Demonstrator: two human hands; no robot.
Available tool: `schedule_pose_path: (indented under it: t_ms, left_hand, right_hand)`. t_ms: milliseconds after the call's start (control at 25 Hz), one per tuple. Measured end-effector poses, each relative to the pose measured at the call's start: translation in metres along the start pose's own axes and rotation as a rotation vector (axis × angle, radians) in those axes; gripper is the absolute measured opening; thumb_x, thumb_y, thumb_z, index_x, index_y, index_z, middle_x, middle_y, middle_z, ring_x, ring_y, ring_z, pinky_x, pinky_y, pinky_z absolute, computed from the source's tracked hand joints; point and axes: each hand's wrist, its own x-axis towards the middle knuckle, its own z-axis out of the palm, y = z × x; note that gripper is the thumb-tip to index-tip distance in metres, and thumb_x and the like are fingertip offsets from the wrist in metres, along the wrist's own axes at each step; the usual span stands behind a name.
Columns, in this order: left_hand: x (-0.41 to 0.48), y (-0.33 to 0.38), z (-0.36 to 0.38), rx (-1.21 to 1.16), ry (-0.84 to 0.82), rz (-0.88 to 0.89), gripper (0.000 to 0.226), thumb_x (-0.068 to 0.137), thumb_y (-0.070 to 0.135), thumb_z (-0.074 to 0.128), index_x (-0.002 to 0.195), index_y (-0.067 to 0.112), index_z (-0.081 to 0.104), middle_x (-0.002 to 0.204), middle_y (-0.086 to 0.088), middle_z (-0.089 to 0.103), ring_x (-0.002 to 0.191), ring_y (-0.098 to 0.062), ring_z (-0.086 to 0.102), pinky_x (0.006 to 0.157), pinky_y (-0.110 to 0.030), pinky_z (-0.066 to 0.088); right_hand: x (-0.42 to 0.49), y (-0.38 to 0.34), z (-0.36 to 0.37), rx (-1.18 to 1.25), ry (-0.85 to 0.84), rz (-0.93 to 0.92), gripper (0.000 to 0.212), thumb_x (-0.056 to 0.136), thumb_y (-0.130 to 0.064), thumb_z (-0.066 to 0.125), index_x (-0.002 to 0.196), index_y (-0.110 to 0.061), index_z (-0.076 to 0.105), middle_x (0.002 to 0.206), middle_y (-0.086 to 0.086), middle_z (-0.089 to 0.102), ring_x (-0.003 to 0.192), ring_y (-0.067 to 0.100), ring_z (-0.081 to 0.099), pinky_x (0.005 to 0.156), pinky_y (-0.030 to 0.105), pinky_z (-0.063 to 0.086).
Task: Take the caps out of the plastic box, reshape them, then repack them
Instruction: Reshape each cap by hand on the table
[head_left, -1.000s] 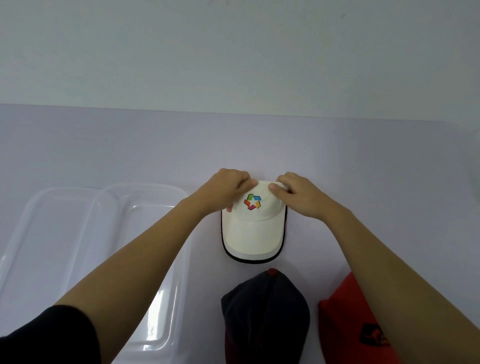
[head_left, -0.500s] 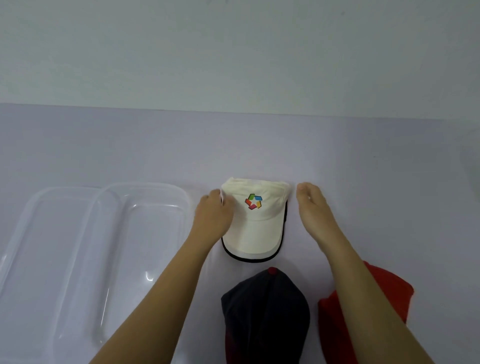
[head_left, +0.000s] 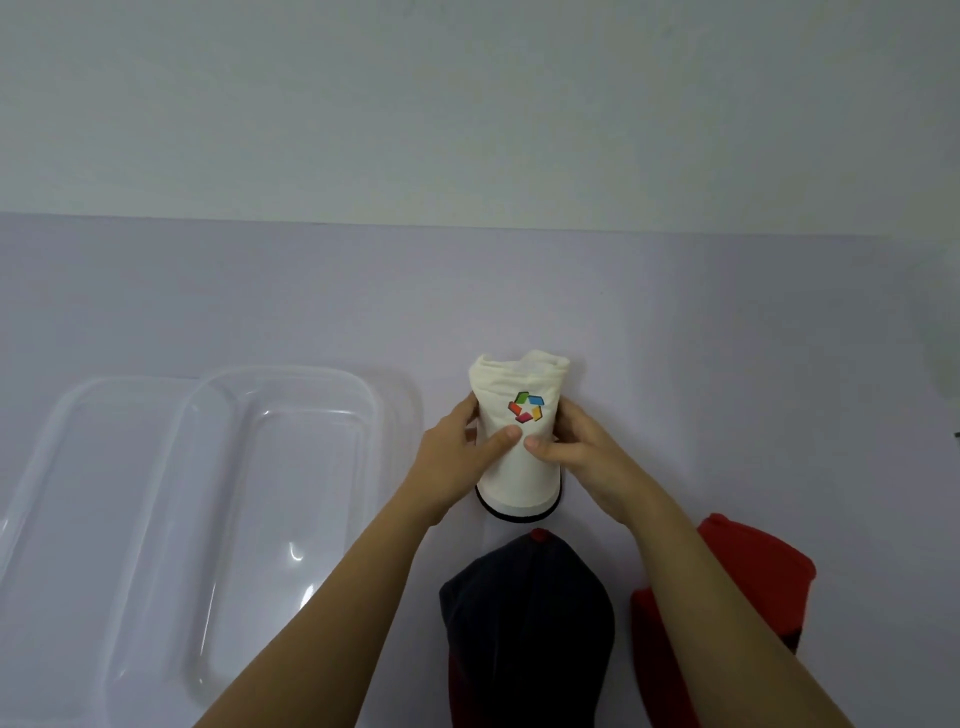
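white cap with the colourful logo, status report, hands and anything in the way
Left hand and right hand both clasped round the white cap with colourful logo, brim curled inward. Clear plastic box to the left holds no caps. Dark cap and red cap nearer, clear of the hands.

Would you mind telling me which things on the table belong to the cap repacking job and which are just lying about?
Part of the job:
- white cap, squeezed into a roll between the left hand and right hand
- dark cap
- red cap
- clear plastic box, nothing in it
- clear lid, beside the box

Just lying about:
- nothing that I can see
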Motion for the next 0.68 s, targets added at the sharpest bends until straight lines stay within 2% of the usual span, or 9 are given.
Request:
schedule_pose_path:
  t_ms: [160,240,320,360,440,480,560,600,680]
  left_hand:
    - [0.003,0.0,-0.004,0.014,-0.047,-0.014,0.062,0.074,0.057,0.065,0.131,0.039,0.047,0.128,0.014,0.059,0.117,-0.016,0.055,0.098,-0.04,0.048]
    - [0.006,0.001,-0.007,0.116,-0.012,-0.027,0.061,0.082,0.049,0.064,0.136,0.03,0.042,0.127,0.01,0.057,0.113,-0.016,0.054,0.092,-0.029,0.045]
    - [0.005,0.006,-0.009,0.262,0.03,-0.077,0.061,0.086,0.041,0.062,0.138,0.02,0.036,0.127,0.004,0.054,0.113,-0.019,0.052,0.084,-0.026,0.043]
    - [0.002,0.01,-0.011,0.314,0.045,-0.089,0.057,0.088,0.039,0.06,0.134,0.018,0.035,0.121,0.006,0.054,0.11,-0.017,0.05,0.081,-0.024,0.042]
    - [-0.001,0.019,-0.017,0.395,0.14,-0.038,0.045,0.091,0.034,0.057,0.128,0.019,0.036,0.112,0.007,0.054,0.103,-0.016,0.049,0.077,-0.018,0.039]
    - [-0.001,0.024,-0.022,0.406,0.238,0.02,0.047,0.092,0.03,0.056,0.133,0.015,0.038,0.121,0.002,0.055,0.101,-0.017,0.052,0.079,-0.019,0.038]
    - [0.004,0.032,-0.034,0.315,0.358,0.125,0.051,0.092,0.022,0.056,0.14,0.016,0.039,0.136,0.002,0.05,0.091,-0.011,0.058,0.082,-0.022,0.04]
    - [0.008,0.035,-0.038,0.262,0.338,0.154,0.05,0.091,0.019,0.057,0.138,0.02,0.041,0.135,0.007,0.05,0.086,-0.008,0.059,0.082,-0.023,0.043]
    - [0.017,0.037,-0.041,0.189,0.207,0.159,0.044,0.09,0.02,0.059,0.132,0.026,0.047,0.126,0.014,0.053,0.085,-0.009,0.062,0.079,-0.026,0.05]
  right_hand:
    - [0.001,0.002,0.004,-0.004,0.052,0.007,0.051,0.083,-0.015,0.068,0.129,-0.025,0.048,0.124,-0.008,0.062,0.117,0.011,0.057,0.101,0.035,0.046]
    - [0.0,0.001,0.009,-0.083,0.169,0.005,0.047,0.083,-0.021,0.069,0.123,-0.033,0.048,0.115,-0.021,0.06,0.111,0.003,0.056,0.092,0.025,0.048]
    - [-0.005,-0.003,0.01,-0.192,0.245,-0.026,0.048,0.083,-0.028,0.069,0.125,-0.036,0.046,0.107,-0.03,0.053,0.099,-0.007,0.052,0.08,0.012,0.043]
    - [-0.007,-0.005,0.008,-0.263,0.262,-0.045,0.05,0.083,-0.03,0.068,0.127,-0.033,0.045,0.108,-0.027,0.052,0.097,-0.008,0.049,0.076,0.009,0.041]
    - [-0.01,-0.009,-0.003,-0.411,0.319,-0.086,0.057,0.084,-0.032,0.066,0.134,-0.024,0.041,0.117,-0.019,0.045,0.104,-0.002,0.047,0.084,0.015,0.041]
    - [-0.01,-0.013,-0.01,-0.449,0.365,-0.116,0.061,0.085,-0.032,0.065,0.139,-0.023,0.037,0.123,-0.018,0.04,0.108,0.002,0.046,0.088,0.019,0.042]
    - [-0.007,-0.022,-0.023,-0.502,0.403,-0.206,0.056,0.089,-0.031,0.06,0.14,-0.028,0.037,0.128,-0.02,0.038,0.097,-0.003,0.052,0.08,0.01,0.045]
    - [-0.004,-0.025,-0.027,-0.547,0.384,-0.253,0.049,0.09,-0.029,0.058,0.137,-0.03,0.042,0.128,-0.02,0.042,0.086,-0.005,0.055,0.072,0.006,0.045]
    - [0.006,-0.027,-0.03,-0.592,0.32,-0.3,0.037,0.092,-0.026,0.055,0.129,-0.031,0.052,0.123,-0.015,0.051,0.073,-0.001,0.056,0.067,0.006,0.045]
